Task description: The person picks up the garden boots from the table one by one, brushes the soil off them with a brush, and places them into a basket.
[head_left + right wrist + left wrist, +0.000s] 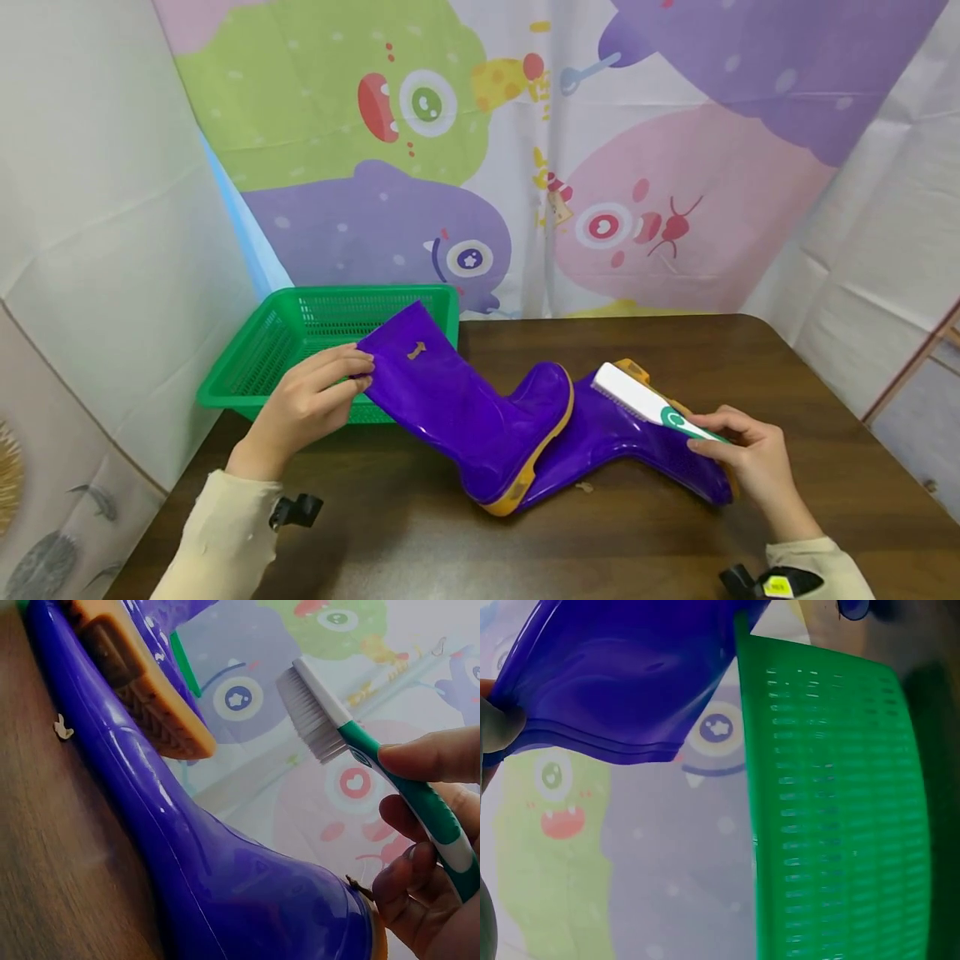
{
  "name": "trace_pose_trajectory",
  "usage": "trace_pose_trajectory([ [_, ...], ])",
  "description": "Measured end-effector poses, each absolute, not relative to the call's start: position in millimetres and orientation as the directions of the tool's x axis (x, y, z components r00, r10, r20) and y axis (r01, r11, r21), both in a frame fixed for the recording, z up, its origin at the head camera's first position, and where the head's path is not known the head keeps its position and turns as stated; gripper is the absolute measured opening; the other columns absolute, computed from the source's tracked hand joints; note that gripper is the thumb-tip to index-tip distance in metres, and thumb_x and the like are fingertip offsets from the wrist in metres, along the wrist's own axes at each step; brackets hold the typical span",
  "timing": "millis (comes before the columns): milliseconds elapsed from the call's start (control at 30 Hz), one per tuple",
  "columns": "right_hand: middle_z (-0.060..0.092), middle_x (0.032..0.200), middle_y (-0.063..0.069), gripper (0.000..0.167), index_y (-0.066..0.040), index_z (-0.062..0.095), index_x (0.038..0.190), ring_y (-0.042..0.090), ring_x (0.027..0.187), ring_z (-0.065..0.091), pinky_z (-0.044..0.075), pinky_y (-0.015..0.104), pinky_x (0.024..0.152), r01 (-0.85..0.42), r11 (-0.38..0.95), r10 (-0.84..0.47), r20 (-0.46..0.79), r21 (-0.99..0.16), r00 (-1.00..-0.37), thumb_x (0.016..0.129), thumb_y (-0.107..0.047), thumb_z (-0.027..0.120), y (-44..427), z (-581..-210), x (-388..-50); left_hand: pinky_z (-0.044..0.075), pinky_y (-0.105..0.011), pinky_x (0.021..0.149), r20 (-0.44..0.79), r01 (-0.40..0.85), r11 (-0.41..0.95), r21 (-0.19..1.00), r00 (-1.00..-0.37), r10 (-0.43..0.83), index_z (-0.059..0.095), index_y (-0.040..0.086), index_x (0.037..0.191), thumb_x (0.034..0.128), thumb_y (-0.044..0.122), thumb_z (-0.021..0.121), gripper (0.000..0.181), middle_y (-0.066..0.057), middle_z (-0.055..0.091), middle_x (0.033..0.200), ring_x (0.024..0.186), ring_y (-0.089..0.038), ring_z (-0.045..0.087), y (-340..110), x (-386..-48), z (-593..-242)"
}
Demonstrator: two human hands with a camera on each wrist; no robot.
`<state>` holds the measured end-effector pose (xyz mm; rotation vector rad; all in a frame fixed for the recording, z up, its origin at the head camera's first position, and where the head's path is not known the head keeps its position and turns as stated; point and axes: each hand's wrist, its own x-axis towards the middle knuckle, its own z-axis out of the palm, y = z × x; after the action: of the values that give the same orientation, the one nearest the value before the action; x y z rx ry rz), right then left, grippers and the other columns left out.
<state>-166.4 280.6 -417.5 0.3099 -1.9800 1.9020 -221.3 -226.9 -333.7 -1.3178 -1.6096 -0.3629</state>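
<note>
My left hand (303,404) pinches the top rim of a purple rain boot (457,392) with a yellow-orange sole. That boot is tilted, its foot end leaning over a second purple boot (592,437) lying on its side. A brown smear-like patch (416,351) shows on the raised boot's shaft. My right hand (750,450) grips the green-and-white handle of a scrub brush (633,392), its bristles facing down above the lying boot. In the right wrist view the brush's bristles (307,712) stand apart from that boot. The left wrist view shows the held rim (607,750) and little of the hand.
A green perforated plastic basket (247,350) stands at the back left of the brown wooden table (420,550), behind the raised boot. A small light-brown bit (583,487) lies on the table by the lying boot. A cartoon-printed cloth (315,133) hangs behind.
</note>
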Motion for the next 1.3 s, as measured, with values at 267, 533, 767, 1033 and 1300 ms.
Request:
trace_pose_trajectory([
  [267,0.066,0.075,0.000,0.029,0.011,0.073,0.093,0.006,0.070,0.056,0.047,0.016,0.061,-0.440,0.108,0.053,0.447,-0.891,-0.893,0.069,0.026,0.071,272.7,-417.4,-164.1,0.057,-0.045,0.082,0.887,0.861,0.413,-0.299,0.091,0.453,0.069,-0.004,0.071,0.0938,-0.003,0.053,0.028,-0.018,0.070,0.082,0.076,-0.036,0.069,-230.4,-220.9,-353.4],
  [533,0.063,0.073,-0.001,0.031,0.007,0.075,0.091,0.005,0.068,0.054,0.046,0.016,0.059,-0.472,0.135,0.012,0.478,-0.871,-0.878,0.067,0.026,0.072,264.3,-420.1,-164.5,0.057,-0.042,0.083,0.950,0.858,0.453,-0.242,0.113,0.292,0.068,-0.007,0.067,0.0927,-0.003,0.054,0.029,-0.021,0.068,0.075,0.068,-0.039,0.066,-223.0,-218.3,-364.5],
  [767,0.069,0.082,-0.003,0.032,0.005,0.076,0.091,0.004,0.072,0.058,0.048,0.016,0.061,-0.479,0.139,-0.016,0.482,-0.867,-0.876,0.067,0.025,0.073,260.7,-424.3,-163.6,0.056,-0.039,0.087,0.971,0.881,0.434,-0.186,0.098,0.217,0.067,-0.010,0.067,0.0915,-0.005,0.054,0.028,-0.024,0.066,0.074,0.065,-0.041,0.063,-217.8,-214.2,-366.5],
  [1033,0.071,0.086,-0.004,0.030,0.003,0.077,0.092,0.006,0.078,0.059,0.048,0.018,0.065,-0.426,0.164,-0.039,0.426,-0.890,-0.904,0.068,0.021,0.076,254.4,-429.7,-160.3,0.056,-0.036,0.088,0.974,0.892,0.414,-0.182,0.105,0.201,0.066,-0.010,0.066,0.0912,-0.005,0.053,0.029,-0.025,0.065,0.071,0.063,-0.041,0.061,-214.0,-210.1,-364.3],
  [1300,0.071,0.085,-0.003,0.031,0.004,0.077,0.092,0.006,0.078,0.058,0.047,0.018,0.064,-0.441,0.153,-0.043,0.440,-0.884,-0.897,0.067,0.022,0.075,250.8,-432.9,-160.3,0.057,-0.037,0.084,0.975,0.889,0.426,-0.170,0.088,0.207,0.066,-0.010,0.065,0.0894,-0.007,0.052,0.028,-0.023,0.065,0.071,0.062,-0.041,0.062,-215.7,-211.8,-363.4],
])
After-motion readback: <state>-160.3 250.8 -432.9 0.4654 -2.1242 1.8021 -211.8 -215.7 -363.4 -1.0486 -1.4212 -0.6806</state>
